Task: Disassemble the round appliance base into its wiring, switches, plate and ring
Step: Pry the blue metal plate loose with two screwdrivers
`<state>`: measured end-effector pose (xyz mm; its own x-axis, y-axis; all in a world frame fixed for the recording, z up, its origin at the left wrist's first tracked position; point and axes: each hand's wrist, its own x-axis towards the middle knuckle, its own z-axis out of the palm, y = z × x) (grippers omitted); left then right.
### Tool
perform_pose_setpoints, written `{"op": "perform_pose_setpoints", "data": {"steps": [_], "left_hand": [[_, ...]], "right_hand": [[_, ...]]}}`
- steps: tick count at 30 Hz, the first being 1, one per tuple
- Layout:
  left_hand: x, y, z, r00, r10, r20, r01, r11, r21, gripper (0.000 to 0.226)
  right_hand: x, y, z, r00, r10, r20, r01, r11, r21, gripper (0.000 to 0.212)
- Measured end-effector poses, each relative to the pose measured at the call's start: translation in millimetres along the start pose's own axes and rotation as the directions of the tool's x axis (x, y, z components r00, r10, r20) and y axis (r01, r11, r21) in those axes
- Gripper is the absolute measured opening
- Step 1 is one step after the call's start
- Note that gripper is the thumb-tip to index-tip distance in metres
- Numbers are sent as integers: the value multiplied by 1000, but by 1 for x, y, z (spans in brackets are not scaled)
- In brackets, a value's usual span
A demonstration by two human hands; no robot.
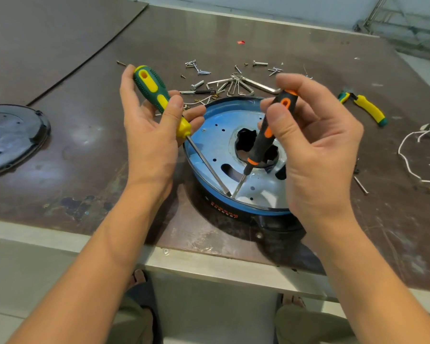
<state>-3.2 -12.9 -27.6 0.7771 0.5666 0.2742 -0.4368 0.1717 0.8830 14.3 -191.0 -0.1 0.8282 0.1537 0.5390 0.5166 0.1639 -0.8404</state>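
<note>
The round appliance base (209, 192) lies near the table's front edge, its dark ring around a shiny metal plate (219, 135) with a central hole. My left hand (149, 130) grips a green-and-yellow screwdriver (157, 93). My right hand (318, 150) pinches a black-and-orange screwdriver (266, 135). Both blades meet at the near inner edge of the plate, where it joins the ring. White wiring (407, 157) lies on the table at the right.
A dark round cover (8, 135) lies at the far left. Loose screws (199, 69), hex keys (243, 84) and a yellow-handled tool (365, 108) are scattered behind the base. The table's metal front edge (209, 264) runs just below the base.
</note>
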Motion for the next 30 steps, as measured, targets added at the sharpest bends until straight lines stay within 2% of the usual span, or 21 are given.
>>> {"op": "perform_pose_setpoints", "data": {"steps": [5, 8, 10, 15, 18, 20, 25, 28, 30], "left_hand": [[-1, 2, 1, 1000, 8, 2, -8, 1000, 5, 63], [-2, 1, 0, 1000, 0, -5, 0, 1000, 10, 68], [-2, 1, 0, 1000, -3, -6, 3, 1000, 7, 71], [-2, 2, 1, 1000, 4, -3, -4, 1000, 5, 69], [-2, 2, 2, 1000, -6, -13, 6, 1000, 5, 71], [-1, 2, 2, 1000, -5, -15, 5, 1000, 7, 72], [-2, 3, 2, 1000, -4, -9, 4, 1000, 17, 70], [-2, 2, 2, 1000, -8, -14, 8, 1000, 11, 73], [-1, 2, 2, 1000, -6, -15, 6, 1000, 18, 73]], "right_hand": [[0, -1, 4, 994, 112, 8, -113, 986, 124, 25], [0, -1, 5, 1000, 1, -2, -1, 1000, 10, 16], [-1, -1, 4, 998, -61, 5, 61, 997, -51, 21], [-1, -2, 3, 998, 65, -9, -63, 989, 132, 27], [-1, -2, 6, 999, -29, 37, 29, 1000, -6, 20], [-1, -1, 5, 996, -67, 63, 70, 996, -47, 27], [-1, -4, 4, 996, 75, 42, -81, 984, 160, 26], [-2, -5, 7, 997, -23, 69, 20, 998, 54, 13], [-2, -3, 6, 995, -76, 72, 78, 997, -21, 23]]}}
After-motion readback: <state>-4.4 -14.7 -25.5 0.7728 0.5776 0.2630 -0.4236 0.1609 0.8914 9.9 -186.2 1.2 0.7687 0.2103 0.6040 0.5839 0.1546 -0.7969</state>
